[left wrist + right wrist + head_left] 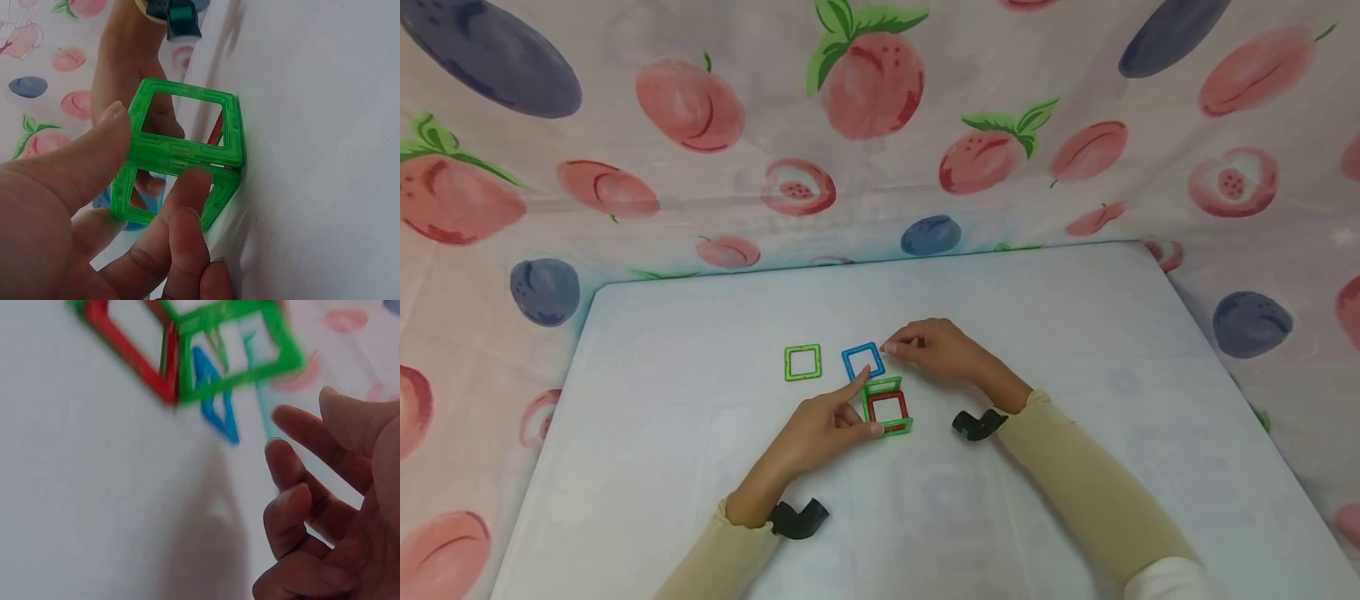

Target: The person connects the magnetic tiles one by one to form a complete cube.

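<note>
My left hand (820,429) holds a small structure of magnetic tiles by its left side, thumb at the near wall and index finger at the far one. Upright green square tiles (187,150) form its walls, joined around a red square tile (134,359). Just beyond it, a blue square tile (859,347) lies beside the left index fingertip; whether they touch I cannot tell. Right of the blue tile hovers my right hand (943,350), fingers loosely bent, nothing between them in the right wrist view.
A loose green square tile (787,364) lies left of the blue one on the white table (700,467). A fruit-print cloth (880,183) hangs behind and along the sides. Black curved pieces (801,519) stick out at both wrists.
</note>
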{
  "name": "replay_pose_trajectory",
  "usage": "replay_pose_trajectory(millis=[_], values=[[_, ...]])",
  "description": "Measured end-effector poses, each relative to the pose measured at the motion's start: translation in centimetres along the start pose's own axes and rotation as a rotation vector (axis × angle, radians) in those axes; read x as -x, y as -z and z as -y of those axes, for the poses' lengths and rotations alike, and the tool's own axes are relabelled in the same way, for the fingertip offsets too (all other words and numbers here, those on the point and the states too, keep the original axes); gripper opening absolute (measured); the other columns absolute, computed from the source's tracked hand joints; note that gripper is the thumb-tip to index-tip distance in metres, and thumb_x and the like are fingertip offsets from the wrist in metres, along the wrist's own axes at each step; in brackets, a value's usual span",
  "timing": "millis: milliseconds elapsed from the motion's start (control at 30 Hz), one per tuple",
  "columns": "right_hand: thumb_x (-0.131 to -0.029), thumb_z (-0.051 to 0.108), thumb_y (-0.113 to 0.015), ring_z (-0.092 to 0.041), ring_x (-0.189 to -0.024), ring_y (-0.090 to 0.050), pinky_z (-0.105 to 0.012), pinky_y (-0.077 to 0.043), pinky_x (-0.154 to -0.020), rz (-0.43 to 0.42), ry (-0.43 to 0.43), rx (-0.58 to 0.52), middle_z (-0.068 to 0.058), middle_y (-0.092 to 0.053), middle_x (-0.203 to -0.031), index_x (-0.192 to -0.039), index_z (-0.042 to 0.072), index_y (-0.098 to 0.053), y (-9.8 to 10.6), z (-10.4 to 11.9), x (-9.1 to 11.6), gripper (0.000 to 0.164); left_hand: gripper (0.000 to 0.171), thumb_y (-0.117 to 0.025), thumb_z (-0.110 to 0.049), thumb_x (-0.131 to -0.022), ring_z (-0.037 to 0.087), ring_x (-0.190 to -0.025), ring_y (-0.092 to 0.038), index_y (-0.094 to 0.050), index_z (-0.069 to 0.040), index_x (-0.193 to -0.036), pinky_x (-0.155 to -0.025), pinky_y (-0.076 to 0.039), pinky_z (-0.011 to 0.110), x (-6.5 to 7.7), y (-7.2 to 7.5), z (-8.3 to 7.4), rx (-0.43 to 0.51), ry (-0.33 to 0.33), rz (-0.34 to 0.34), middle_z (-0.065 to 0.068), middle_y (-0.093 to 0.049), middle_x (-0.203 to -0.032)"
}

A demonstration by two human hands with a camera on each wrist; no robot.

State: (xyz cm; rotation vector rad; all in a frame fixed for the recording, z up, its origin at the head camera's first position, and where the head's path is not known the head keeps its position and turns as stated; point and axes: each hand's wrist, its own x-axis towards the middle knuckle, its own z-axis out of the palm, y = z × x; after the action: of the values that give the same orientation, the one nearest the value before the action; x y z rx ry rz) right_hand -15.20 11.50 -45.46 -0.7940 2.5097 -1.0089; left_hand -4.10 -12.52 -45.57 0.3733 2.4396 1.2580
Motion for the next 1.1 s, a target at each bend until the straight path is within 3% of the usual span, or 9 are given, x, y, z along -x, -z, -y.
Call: replay_pose_trajectory(millis=[133, 233, 333, 600, 767, 900, 1100], values=[[-0.102, 0.029, -0.064, -0.013, -0.099, -0.061, -0.033, -0.048, -0.087, 0.041, 0.023, 0.033, 0.005, -0.073, -0.118, -0.128, 0.025, -0.073, -0.3, -1.2, -1.9, 0.028, 0.082, -0.076, -0.042, -0.091, 0.007, -0.072, -0.062, -0.034, -0.026, -0.160, -0.069, -0.049, 0.027, 0.0, 0.1, -0.1, -0.003, 0.009, -0.004, -0.010, -0.071, -0.082], [-0.098, 0.028, -0.070, -0.013, -0.091, -0.057, -0.031, -0.047, -0.082, 0.091, 0.085, 0.068, 0.005, -0.070, -0.105, -0.128, 0.025, -0.073, -0.7, -1.2, -3.0, 0.030, 0.081, -0.076, -0.042, -0.091, 0.007, -0.074, -0.062, -0.035, -0.026, -0.160, -0.070, -0.049, 0.027, 0.1, 0.1, -0.2, 0.001, 0.023, -0.006, -0.009, -0.070, -0.083], [-0.093, 0.029, -0.077, -0.013, -0.083, -0.054, -0.030, -0.045, -0.077, 0.101, 0.084, 0.111, 0.004, -0.065, -0.093, -0.122, 0.023, -0.075, -1.1, -0.7, -3.7, 0.030, 0.080, -0.076, -0.042, -0.091, 0.008, -0.076, -0.063, -0.036, -0.028, -0.159, -0.071, -0.050, 0.028, 0.1, 0.1, -0.2, 0.014, 0.043, -0.003, -0.008, -0.070, -0.083], [-0.092, 0.032, -0.077, -0.014, -0.078, -0.056, -0.030, -0.047, -0.075, 0.058, -0.109, 0.185, 0.000, -0.065, -0.086, -0.109, 0.010, -0.070, -1.0, 0.6, -3.6, 0.028, 0.081, -0.077, -0.042, -0.090, 0.009, -0.075, -0.061, -0.037, -0.027, -0.159, -0.069, -0.049, 0.027, 0.0, 0.1, -0.5, 0.015, 0.047, -0.009, -0.008, -0.069, -0.082], [-0.096, 0.032, -0.071, -0.015, -0.075, -0.056, -0.029, -0.045, -0.069, 0.020, -0.199, 0.217, 0.000, -0.065, -0.081, -0.097, 0.010, -0.069, -0.5, 0.1, -2.7, 0.022, 0.080, -0.078, -0.042, -0.090, 0.009, -0.074, -0.061, -0.039, -0.027, -0.158, -0.069, -0.049, 0.027, -0.2, 0.0, -0.5, 0.014, 0.049, -0.014, -0.008, -0.069, -0.082], [-0.096, 0.033, -0.069, -0.016, -0.078, -0.056, -0.030, -0.045, -0.070, 0.014, -0.246, 0.146, -0.001, -0.065, -0.081, -0.093, 0.011, -0.070, 0.3, -0.7, -1.2, 0.022, 0.081, -0.078, -0.042, -0.089, 0.008, -0.075, -0.061, -0.039, -0.028, -0.158, -0.069, -0.049, 0.027, -0.2, 0.0, -0.5, 0.010, 0.048, -0.015, -0.009, -0.069, -0.082], [-0.096, 0.035, -0.066, -0.019, -0.086, -0.055, -0.031, -0.044, -0.076, 0.033, -0.346, -0.055, 0.000, -0.065, -0.085, -0.092, 0.012, -0.075, 1.6, -0.8, 1.6, 0.024, 0.082, -0.079, -0.042, -0.089, 0.008, -0.076, -0.062, -0.039, -0.027, -0.158, -0.072, -0.050, 0.027, -0.2, 0.2, -0.6, -0.001, 0.038, -0.023, -0.009, -0.069, -0.083]])
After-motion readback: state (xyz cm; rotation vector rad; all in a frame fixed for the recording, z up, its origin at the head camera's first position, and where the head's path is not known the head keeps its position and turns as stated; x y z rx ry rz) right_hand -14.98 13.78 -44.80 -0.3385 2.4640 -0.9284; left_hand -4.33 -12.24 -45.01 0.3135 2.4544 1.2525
